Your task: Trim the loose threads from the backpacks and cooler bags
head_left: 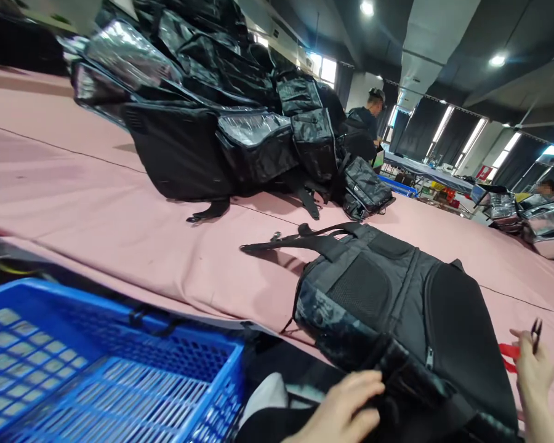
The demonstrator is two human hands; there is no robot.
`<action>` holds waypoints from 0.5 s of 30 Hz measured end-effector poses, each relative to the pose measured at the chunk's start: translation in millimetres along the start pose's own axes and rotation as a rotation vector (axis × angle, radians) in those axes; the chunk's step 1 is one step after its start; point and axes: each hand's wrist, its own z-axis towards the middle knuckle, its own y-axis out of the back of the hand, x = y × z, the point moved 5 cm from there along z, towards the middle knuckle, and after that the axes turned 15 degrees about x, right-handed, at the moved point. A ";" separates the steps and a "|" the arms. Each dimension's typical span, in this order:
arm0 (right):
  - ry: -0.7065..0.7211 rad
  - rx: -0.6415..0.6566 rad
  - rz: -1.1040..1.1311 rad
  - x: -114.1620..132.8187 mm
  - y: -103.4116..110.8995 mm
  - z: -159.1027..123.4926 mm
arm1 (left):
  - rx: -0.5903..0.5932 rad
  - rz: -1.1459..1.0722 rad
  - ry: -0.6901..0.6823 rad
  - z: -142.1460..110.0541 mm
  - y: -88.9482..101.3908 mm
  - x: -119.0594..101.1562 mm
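Backpack (397,295) lies at four o'clock on pink cloth (143,240); person's left hand (348,403), fingers loosely extended, at its near side; right hand (533,369) grips dark pointed tool (537,330) beside it. Blue basket (120,312): eight o'clock.

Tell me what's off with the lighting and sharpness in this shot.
Head view: the ceiling lamp and window glare white; silver lining throws back bright highlights; a strap shadows the pink cloth; the scene leans, probably from camera tilt; the right hand and small dark tool look slightly soft.
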 end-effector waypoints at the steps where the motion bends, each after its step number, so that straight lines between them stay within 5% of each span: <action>1: -0.025 0.022 0.042 -11.3 10.5 -7.1 | -0.152 -0.030 0.041 -2.0 17.4 6.2; 4: -0.105 0.053 0.194 -44.9 37.2 -35.8 | -0.795 -0.051 0.218 -30.0 77.9 40.4; 5: -0.129 0.039 0.246 -53.7 43.6 -47.0 | -0.920 0.016 0.249 -38.6 93.1 52.2; 6: -0.153 0.018 0.300 -60.3 47.8 -58.6 | -0.938 0.081 0.267 -41.8 104.5 64.8; 11: -0.181 -0.018 0.499 -50.5 36.9 -112.3 | -0.495 0.274 0.372 -22.8 120.5 118.9; 15: 0.022 0.013 0.511 -5.9 29.0 -134.7 | -0.470 0.326 0.397 -10.8 125.1 110.8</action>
